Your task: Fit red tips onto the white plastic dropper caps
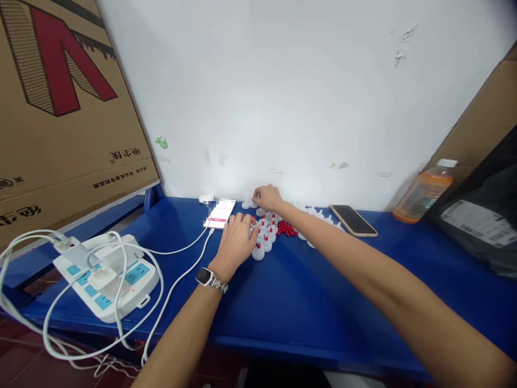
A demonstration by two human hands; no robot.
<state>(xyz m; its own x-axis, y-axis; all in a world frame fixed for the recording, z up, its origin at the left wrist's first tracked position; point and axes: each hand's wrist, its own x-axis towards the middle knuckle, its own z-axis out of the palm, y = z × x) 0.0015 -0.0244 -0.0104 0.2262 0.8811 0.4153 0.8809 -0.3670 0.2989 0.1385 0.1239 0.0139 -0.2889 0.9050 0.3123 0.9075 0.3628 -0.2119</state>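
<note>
Item: small white caps [264, 237], some red-tipped, clustered at table [307, 302] centre; red pieces [286, 228] at their 3 o'clock. Caps are being steadied by the left hand [236, 240], fingers curled over them. One white cap at 12 o'clock is being pinched by the right hand [267, 197]. Fitting appears underway; precise fingertip alignment is being called for.

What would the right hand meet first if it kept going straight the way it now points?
Probably the white wall. The right hand points away from the person, over the small white caps at the back edge of the blue table. Little seems to lie between fingertips and wall, though depth is unclear.
</note>
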